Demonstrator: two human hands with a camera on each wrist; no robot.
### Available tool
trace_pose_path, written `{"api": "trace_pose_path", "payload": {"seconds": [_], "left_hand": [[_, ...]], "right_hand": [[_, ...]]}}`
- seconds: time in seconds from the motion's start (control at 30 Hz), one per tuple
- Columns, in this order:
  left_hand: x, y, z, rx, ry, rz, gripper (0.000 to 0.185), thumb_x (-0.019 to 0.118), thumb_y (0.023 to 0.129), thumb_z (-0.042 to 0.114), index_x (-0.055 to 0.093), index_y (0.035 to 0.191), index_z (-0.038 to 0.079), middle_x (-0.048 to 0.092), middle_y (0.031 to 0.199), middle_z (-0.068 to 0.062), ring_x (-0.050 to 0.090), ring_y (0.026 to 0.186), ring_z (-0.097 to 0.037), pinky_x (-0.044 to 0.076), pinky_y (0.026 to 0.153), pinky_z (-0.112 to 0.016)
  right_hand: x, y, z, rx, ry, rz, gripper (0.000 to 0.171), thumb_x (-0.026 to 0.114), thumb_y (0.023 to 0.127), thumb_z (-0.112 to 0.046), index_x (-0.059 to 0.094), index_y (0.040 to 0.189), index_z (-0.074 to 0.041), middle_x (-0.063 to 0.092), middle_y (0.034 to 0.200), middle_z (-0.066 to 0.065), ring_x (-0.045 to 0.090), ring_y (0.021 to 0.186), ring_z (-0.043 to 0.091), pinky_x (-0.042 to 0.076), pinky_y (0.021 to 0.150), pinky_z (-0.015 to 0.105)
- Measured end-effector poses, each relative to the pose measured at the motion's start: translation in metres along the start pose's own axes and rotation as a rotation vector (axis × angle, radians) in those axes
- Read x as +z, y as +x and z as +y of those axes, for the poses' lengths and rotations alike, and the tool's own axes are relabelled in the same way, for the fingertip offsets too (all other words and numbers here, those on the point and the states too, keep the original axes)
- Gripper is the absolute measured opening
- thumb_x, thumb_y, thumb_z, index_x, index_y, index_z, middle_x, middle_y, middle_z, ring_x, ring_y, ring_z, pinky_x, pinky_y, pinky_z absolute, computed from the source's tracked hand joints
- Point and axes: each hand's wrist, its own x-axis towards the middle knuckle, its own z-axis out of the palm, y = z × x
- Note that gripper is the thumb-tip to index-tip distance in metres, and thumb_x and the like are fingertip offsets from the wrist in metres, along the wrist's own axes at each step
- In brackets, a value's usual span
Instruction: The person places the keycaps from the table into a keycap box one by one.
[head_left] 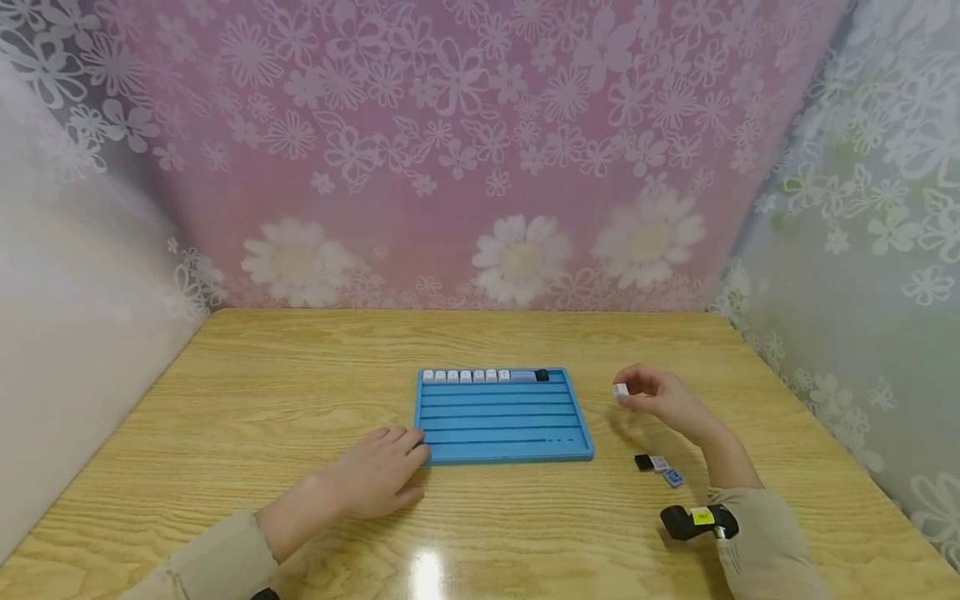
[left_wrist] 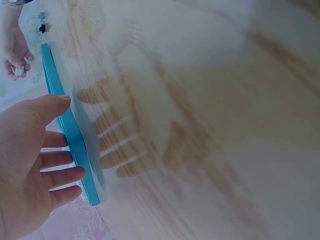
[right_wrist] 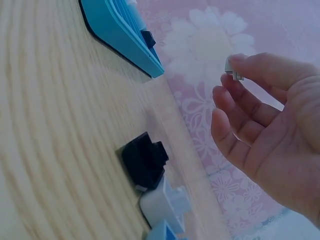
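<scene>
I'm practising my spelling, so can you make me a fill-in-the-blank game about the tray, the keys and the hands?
1. The tray is coloured ____.
2. The ____ hand holds a white key above the table.
3. The number of loose keys lying on the table is ____.
4. In the tray's row of keys, the end key on the right is coloured ____.

Missing words: blue; right; three; black.

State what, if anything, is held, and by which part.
The right hand pinches a white keycap by its sides, between thumb and finger. The left hand grips nothing; it only touches the blue tray.
</scene>
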Motion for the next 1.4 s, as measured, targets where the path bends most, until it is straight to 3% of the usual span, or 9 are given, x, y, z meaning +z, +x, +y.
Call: {"api": "trace_pose_path", "payload": {"seconds": [0.2, 0.67, 1.17, 1.4], "left_hand": [[0.002, 0.000, 0.000, -0.005, -0.002, -0.005, 0.038, 0.057, 0.090, 0.039, 0.054, 0.110, 0.007, 0.050, 0.113, -0.007, 0.050, 0.102, -0.021, 0.044, 0.089, -0.037], [-0.001, 0.000, 0.000, -0.003, 0.000, -0.001, 0.037, 0.056, 0.090, 0.038, 0.055, 0.110, 0.007, 0.050, 0.111, -0.006, 0.050, 0.099, -0.021, 0.045, 0.086, -0.038], [0.000, 0.000, 0.001, -0.004, 0.003, 0.001, 0.037, 0.056, 0.090, 0.039, 0.054, 0.110, 0.008, 0.050, 0.111, -0.006, 0.050, 0.098, -0.020, 0.045, 0.085, -0.038], [0.001, 0.001, 0.000, -0.013, -0.003, 0.002, 0.036, 0.057, 0.090, 0.039, 0.054, 0.109, 0.008, 0.050, 0.111, -0.006, 0.051, 0.099, -0.021, 0.045, 0.085, -0.038]], "right_hand": [[0.002, 0.004, 0.001, 0.030, 0.002, 0.002, 0.038, 0.061, 0.091, -0.021, 0.052, 0.116, 0.006, 0.058, 0.104, 0.015, 0.057, 0.090, 0.018, 0.050, 0.076, 0.043], [0.013, 0.018, -0.002, 0.035, 0.069, -0.039, 0.039, 0.056, 0.094, -0.024, 0.048, 0.118, 0.005, 0.058, 0.104, 0.025, 0.056, 0.093, 0.037, 0.050, 0.076, 0.045], [0.027, 0.029, -0.009, 0.031, 0.088, -0.066, 0.040, 0.056, 0.093, -0.022, 0.047, 0.119, 0.007, 0.055, 0.092, 0.020, 0.054, 0.084, 0.030, 0.051, 0.074, 0.042], [0.032, 0.033, -0.013, 0.044, 0.091, -0.044, 0.037, 0.058, 0.092, -0.021, 0.050, 0.117, 0.005, 0.055, 0.088, 0.017, 0.055, 0.079, 0.034, 0.050, 0.073, 0.042]]}}
